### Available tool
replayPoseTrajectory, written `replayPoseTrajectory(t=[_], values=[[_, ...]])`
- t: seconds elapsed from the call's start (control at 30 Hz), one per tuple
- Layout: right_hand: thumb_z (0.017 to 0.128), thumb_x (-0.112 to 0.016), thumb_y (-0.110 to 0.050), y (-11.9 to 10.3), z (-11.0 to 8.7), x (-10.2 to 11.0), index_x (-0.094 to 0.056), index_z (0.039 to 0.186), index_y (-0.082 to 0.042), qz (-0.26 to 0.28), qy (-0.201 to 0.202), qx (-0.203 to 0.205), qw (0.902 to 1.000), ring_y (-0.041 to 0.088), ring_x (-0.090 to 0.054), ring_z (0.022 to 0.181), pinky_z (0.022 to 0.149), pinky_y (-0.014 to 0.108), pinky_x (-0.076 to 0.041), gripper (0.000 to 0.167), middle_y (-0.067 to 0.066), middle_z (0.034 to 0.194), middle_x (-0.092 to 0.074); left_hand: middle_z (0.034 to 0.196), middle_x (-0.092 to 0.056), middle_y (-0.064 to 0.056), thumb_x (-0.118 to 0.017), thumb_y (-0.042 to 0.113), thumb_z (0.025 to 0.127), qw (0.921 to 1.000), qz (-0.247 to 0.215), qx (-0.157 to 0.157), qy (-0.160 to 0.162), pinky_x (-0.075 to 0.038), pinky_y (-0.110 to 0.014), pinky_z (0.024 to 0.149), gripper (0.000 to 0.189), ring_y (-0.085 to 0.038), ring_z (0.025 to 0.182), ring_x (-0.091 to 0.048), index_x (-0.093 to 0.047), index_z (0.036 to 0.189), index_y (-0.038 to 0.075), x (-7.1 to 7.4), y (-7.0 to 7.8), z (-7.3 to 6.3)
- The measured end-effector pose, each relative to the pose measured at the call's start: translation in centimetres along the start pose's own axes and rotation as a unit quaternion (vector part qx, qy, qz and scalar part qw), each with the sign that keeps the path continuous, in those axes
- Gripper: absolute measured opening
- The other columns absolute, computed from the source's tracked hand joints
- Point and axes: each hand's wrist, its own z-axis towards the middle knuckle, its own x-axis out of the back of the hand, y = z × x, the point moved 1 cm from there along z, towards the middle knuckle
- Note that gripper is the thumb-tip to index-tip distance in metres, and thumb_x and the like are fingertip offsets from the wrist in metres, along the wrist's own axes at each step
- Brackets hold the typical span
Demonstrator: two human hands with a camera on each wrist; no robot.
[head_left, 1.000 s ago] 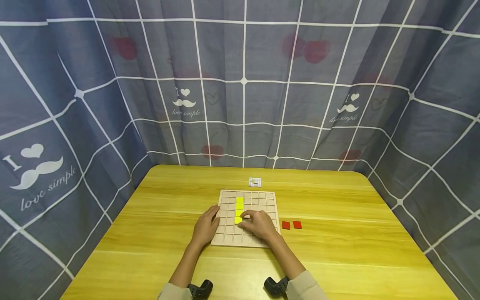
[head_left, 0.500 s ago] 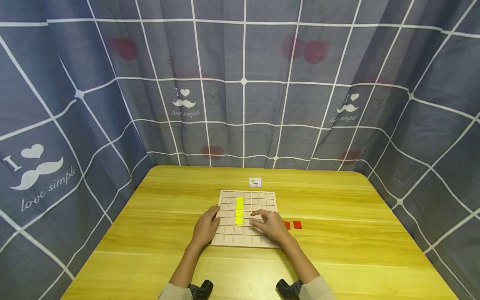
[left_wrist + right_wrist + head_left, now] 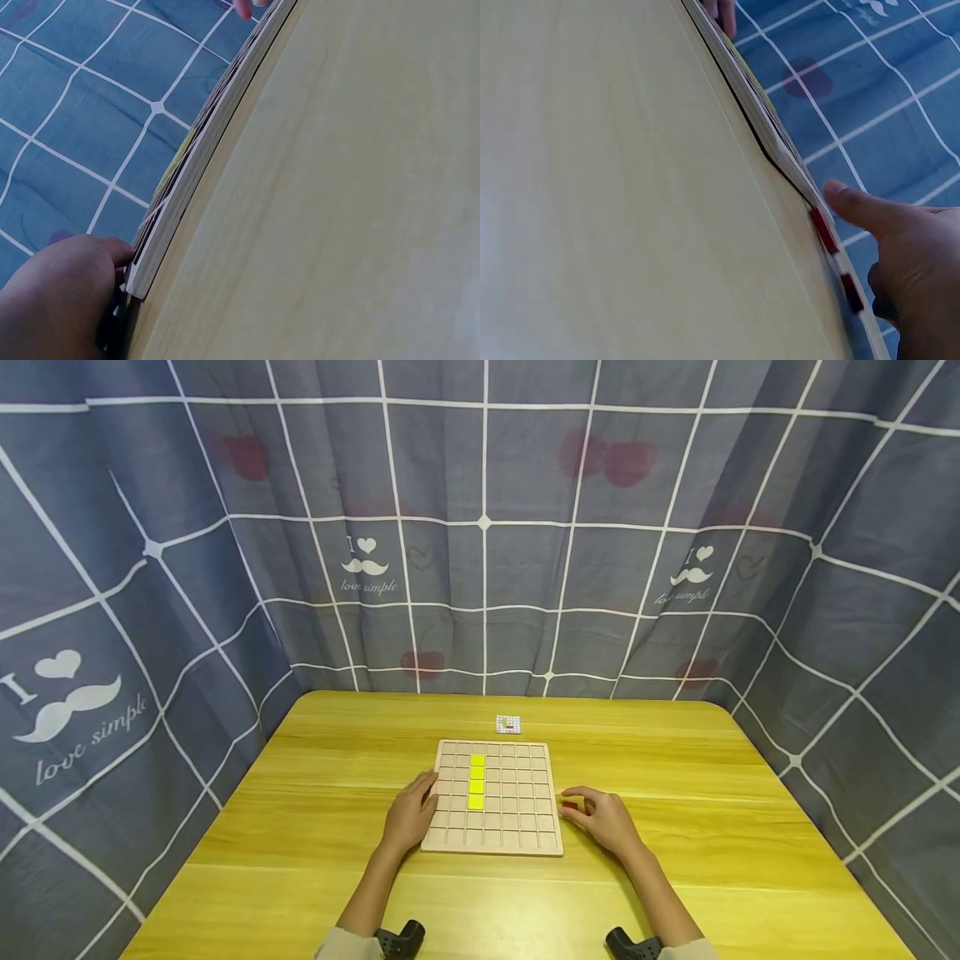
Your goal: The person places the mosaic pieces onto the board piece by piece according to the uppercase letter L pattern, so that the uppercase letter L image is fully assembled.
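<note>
A wooden grid board [image 3: 517,841] lies on the table, with several yellow tiles [image 3: 476,787] in one column of its cells. My left hand [image 3: 408,814] rests against the board's left edge. In the left wrist view that hand [image 3: 64,289] touches the board's corner. Right of the board, my right hand [image 3: 609,822] reaches over the red tiles, its thumb and index finger apart around one red tile [image 3: 570,805]. In the right wrist view, two red tiles [image 3: 824,230] lie on the table below the right thumb; the hand partly hides them in the head view.
A small card [image 3: 508,724] with a printed grid pattern lies beyond the board. The wooden table [image 3: 315,752] is enclosed at the back and sides by a blue curtain [image 3: 450,560] with white lines.
My right hand has moved right, from the yellow column, off the board and over to the red tiles. The lowest yellow tile lies in its cell. My left hand has stayed in place.
</note>
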Motion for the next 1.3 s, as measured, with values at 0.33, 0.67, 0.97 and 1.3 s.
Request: replayPoseTrajectory(t=[0.33, 0.67, 0.97, 1.3], values=[[0.075, -0.074, -0.039, 0.9, -0.3, 0.8, -0.071, 0.095, -0.02, -0.046, -0.02, -0.033, 0.9982, 0.005, -0.029, 0.051, 0.046, 0.02, -0.027, 0.028, -0.013, 0.06, -0.051, 0.137, -0.045, -0.014, -0.054, 0.015, 0.093, 1.0, 0.005, -0.002, 0.001, -0.031, -0.053, 0.103, 0.042, -0.034, 0.128, -0.038, -0.049, 0.132, 0.002, 0.1, -0.1, 0.1], [0.074, -0.075, -0.037, -1.3, 0.9, -1.0, -0.07, 0.095, -0.018, -0.015, -0.002, 0.005, 0.9999, 0.0, -0.018, 0.043, 0.04, 0.018, -0.019, 0.029, -0.014, 0.047, -0.028, 0.137, -0.045, -0.014, -0.054, 0.015, 0.093, 1.0, 0.009, -0.002, -0.002, -0.031, -0.053, 0.103, 0.042, -0.034, 0.128, -0.038, -0.049, 0.132, 0.002, 0.1, -0.1, 0.1], [0.074, -0.076, -0.036, -5.2, 2.5, -4.9, -0.069, 0.092, -0.021, -0.009, -0.012, 0.052, 0.9985, -0.001, -0.016, 0.046, 0.04, 0.016, -0.015, 0.025, -0.016, 0.049, -0.023, 0.137, -0.046, -0.014, -0.055, 0.014, 0.092, 1.0, 0.005, -0.005, 0.0, -0.031, -0.053, 0.103, 0.042, -0.034, 0.128, -0.038, -0.05, 0.132, 0.001, -0.1, -0.2, 0.0], [0.074, -0.075, -0.041, -6.8, 3.9, -7.3, -0.071, 0.091, -0.021, -0.037, -0.006, 0.06, 0.9975, 0.001, -0.016, 0.047, 0.043, 0.018, -0.026, 0.026, -0.018, 0.043, -0.026, 0.137, -0.046, -0.014, -0.055, 0.015, 0.093, 1.0, 0.001, 0.001, 0.0, -0.031, -0.053, 0.103, 0.042, -0.034, 0.128, -0.037, -0.05, 0.132, 0.002, 0.1, 0.0, 0.0]])
